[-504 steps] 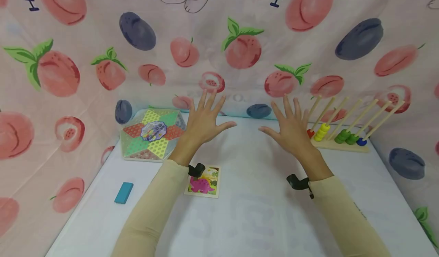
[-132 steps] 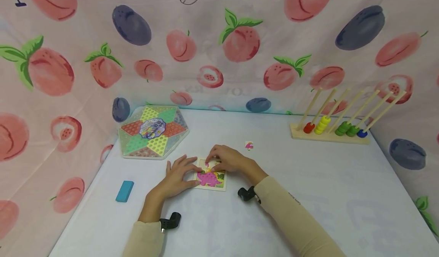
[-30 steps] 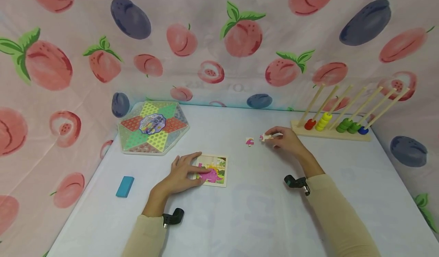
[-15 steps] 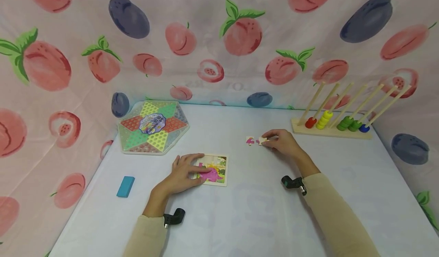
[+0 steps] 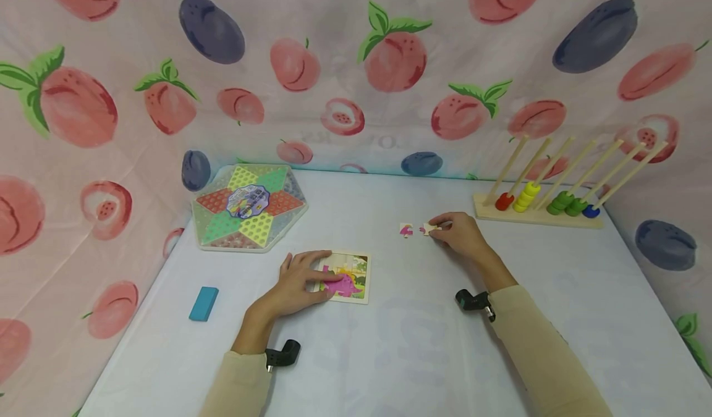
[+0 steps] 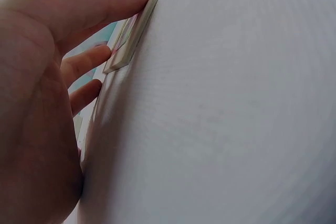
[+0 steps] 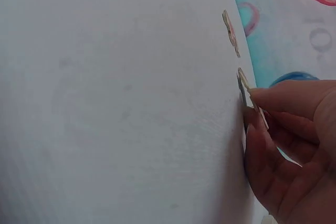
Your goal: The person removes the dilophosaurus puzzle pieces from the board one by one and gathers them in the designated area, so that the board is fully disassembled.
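In the head view a small square jigsaw puzzle (image 5: 347,287) with a pink dinosaur picture lies on the white table; a pale area shows in its upper part. My left hand (image 5: 297,284) rests at its left side, the index finger lying across the picture and the thumb touching the lower edge. Farther back, my right hand (image 5: 461,235) pinches a loose puzzle piece (image 5: 427,228) between thumb and fingers; the right wrist view shows this piece (image 7: 251,90) tilted close to the table. Just left of it lies another puzzle piece (image 5: 406,230), apart from it.
A hexagonal Chinese checkers box (image 5: 272,228) stands at the back left. A blue block (image 5: 203,304) lies nearer on the left. At the back right is a wooden bead-counting rack (image 5: 536,215) with upright pegs and coloured beads. Fruit-print cloth (image 5: 345,65) hangs behind the table.
Both hands were raised over the table at first. My right hand left the puzzle and brought a piece back beside the loose one, then lowered it. My left hand stays at the puzzle.
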Tool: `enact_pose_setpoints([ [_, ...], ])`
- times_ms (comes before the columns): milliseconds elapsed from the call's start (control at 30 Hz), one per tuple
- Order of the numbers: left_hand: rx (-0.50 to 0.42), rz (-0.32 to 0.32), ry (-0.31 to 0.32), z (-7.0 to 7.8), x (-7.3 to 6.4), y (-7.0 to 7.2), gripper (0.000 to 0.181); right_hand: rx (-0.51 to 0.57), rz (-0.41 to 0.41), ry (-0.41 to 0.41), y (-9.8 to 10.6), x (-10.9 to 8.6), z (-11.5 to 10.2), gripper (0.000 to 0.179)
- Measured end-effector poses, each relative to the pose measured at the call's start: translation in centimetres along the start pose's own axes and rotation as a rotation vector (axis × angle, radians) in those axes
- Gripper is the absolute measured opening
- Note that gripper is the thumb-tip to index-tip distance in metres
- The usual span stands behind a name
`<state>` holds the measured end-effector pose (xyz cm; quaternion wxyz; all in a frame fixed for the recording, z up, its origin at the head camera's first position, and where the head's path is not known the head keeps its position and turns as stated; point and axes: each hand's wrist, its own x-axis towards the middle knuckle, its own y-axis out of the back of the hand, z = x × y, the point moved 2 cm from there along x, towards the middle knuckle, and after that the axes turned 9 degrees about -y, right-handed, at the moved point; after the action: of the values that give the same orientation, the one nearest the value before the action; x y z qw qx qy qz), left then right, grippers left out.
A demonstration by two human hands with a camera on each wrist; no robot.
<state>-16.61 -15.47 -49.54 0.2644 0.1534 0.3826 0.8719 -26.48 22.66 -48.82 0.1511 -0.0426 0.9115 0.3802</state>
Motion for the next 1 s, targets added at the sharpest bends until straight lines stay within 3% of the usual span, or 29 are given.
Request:
enact_pose_setpoints([
  [333,-0.005,0.003,0.005,0.06,-0.08,0.01,0.035,-0.083,0.061,0.049,-0.44,0.03,-0.15,0.027],
  [533,0.001,0.001,0.006,0.12,-0.01,0.0,0.035,-0.146,0.097,0.039,-0.15,-0.34,-0.49,0.025],
  [1000,-0.002,0.01,0.006,0.15,-0.06,-0.05,0.035,-0.137,0.076,0.063,-0.03,-0.28,0.24,0.027],
])
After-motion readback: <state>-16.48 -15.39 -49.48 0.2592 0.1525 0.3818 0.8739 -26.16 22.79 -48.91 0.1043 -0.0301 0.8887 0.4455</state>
